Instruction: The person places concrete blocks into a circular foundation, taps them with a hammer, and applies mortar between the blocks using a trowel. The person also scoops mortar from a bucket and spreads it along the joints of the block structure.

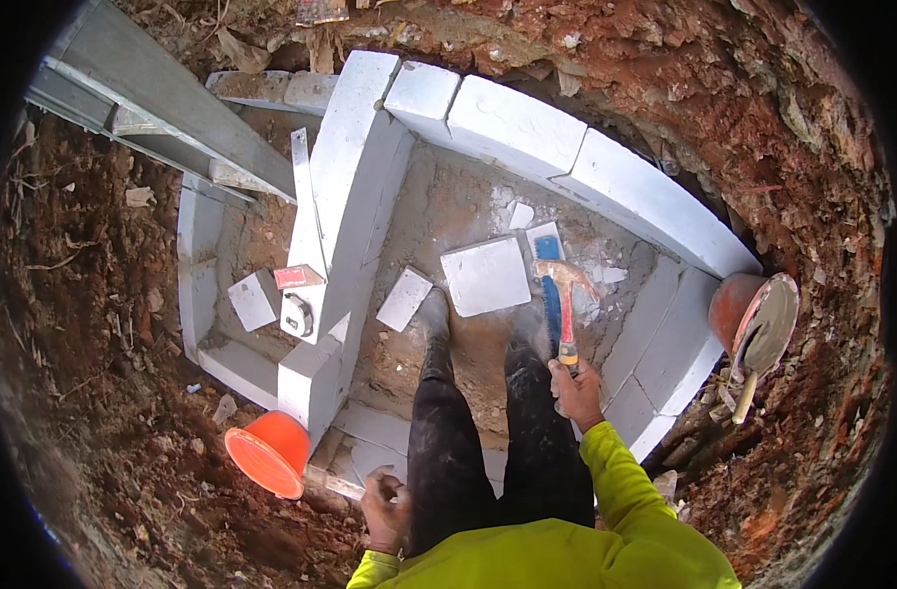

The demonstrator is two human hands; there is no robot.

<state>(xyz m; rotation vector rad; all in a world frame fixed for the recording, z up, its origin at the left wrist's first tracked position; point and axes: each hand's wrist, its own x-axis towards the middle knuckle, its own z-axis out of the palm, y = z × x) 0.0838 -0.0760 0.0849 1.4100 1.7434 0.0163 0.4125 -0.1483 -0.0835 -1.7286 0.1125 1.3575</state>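
Observation:
My right hand [578, 393] is closed around the handle of a hammer [566, 304], its worn metal head pointing away from me. Under the hammer lies a blue-edged tool [550, 280], partly covered, so its kind is unclear. My left hand [385, 510] hangs beside my left leg near the pale wall blocks, fingers loosely curled and nothing visible in them. Ahead of my boots a square white block piece [486, 276] rests on the ground. A smaller white piece [404, 298] sits by my left boot.
White block walls [522, 116] surround me. On the dividing wall lie a metal square [308, 211] with a red part and a tape measure [296, 314]. An orange bucket [270, 454] stands left, a mortar bucket [763, 319] right. A steel beam [174, 93] slants in; rough soil surrounds everything.

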